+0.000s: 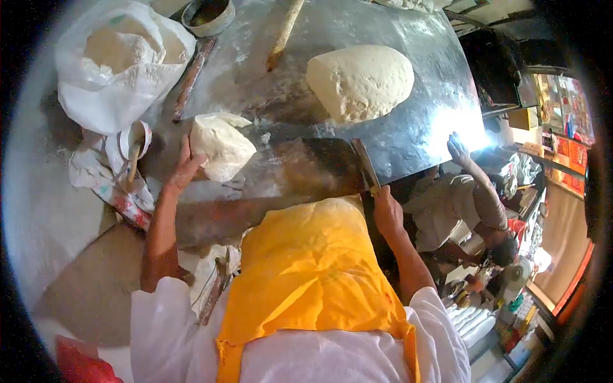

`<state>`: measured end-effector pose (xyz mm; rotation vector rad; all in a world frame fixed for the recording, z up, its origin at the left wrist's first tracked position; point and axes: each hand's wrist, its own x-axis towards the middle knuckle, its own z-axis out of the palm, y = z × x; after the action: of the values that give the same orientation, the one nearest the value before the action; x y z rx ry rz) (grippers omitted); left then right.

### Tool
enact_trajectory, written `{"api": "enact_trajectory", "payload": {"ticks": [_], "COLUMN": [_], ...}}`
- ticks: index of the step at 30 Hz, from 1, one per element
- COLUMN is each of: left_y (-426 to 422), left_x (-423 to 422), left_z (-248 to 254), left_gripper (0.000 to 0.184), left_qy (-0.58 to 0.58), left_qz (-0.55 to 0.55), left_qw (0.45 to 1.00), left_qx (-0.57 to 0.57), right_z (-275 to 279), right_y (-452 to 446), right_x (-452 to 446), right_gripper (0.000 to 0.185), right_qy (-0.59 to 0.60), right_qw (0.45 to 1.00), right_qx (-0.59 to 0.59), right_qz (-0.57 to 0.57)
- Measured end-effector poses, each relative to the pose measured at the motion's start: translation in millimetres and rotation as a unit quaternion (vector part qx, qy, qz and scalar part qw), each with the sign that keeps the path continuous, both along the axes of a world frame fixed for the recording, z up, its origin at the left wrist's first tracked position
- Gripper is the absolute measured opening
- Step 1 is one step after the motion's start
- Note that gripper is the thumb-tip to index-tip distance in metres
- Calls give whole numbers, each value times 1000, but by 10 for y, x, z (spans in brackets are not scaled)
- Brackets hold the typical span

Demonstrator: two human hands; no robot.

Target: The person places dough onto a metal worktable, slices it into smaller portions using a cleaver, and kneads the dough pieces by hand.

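On the left part of the metal worktop (268,108), my left hand (186,165) grips the left side of a cut piece of pale dough (223,148). My right hand (387,207) is closed around the handle of a knife (366,161) at the worktop's front edge. Its blade points away from me and up to the left, touching neither dough. A larger mound of dough (361,83) rests farther back, beyond the knife. Small dough scraps lie just right of the cut piece.
A white bag of flour (128,57), a bowl (208,16) and a dark stick (193,80) are at the back left. A rolling pin (285,35) lies at the back. Another person (456,207) leans at the right, one hand at the worktop's edge.
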<state>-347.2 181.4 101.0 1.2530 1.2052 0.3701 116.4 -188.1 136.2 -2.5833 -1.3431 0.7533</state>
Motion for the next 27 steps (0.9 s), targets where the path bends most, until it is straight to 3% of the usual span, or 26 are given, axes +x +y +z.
{"api": "enact_trajectory", "payload": {"ticks": [2, 3, 5, 7, 9, 12, 14, 15, 16, 18, 23, 27], "left_y": [54, 59, 23, 23, -123, -4, 37, 148, 246, 270, 148, -26], "left_x": [247, 424, 887, 1400, 2084, 2955, 3454, 3603, 3744, 3947, 4081, 3916], "left_z": [263, 409, 634, 594, 855, 570, 481, 280, -28, -127, -276, -49], "left_gripper": [94, 94, 85, 77, 71, 70, 76, 76, 78, 82, 77, 72], "left_qy": [-28, -29, 38, 24, 51, -27, 69, 64, 61, 52, 59, 27], "left_qz": [14, 13, -12, -60, -99, -151, -157, -159, -188, -212, -205, -152], "left_qw": [993, 992, 939, 923, 931, 918, 907, 910, 873, 833, 870, 880], "left_qx": [115, 119, 341, 379, 347, 366, 383, 377, 446, 508, 445, 449], "right_z": [28, 86, 314, 615, 872, 987, 896, 744, 709, 684, 915, 937], "right_y": [145, 226, 459, 783, 1127, 1515, 1620, 1582, 1562, 1607, 1816, 2129], "right_x": [28, 20, -3, 56, 193, 398, 502, 572, 587, 597, 672, 749], "right_gripper": [22, 22, 24, 25, 25, 25, 25, 26, 26, 27, 28, 29], "right_qy": [50, 49, 41, 41, 35, -2, -12, -32, -35, -24, 14, 11], "right_qw": [998, 998, 998, 994, 987, 985, 991, 989, 990, 994, 998, 1000], "right_qx": [5, 9, 48, 99, 151, 161, 114, 146, 138, 102, 42, -10], "right_qz": [41, 40, 22, -8, -43, -67, -67, -11, -14, -43, -41, -21]}}
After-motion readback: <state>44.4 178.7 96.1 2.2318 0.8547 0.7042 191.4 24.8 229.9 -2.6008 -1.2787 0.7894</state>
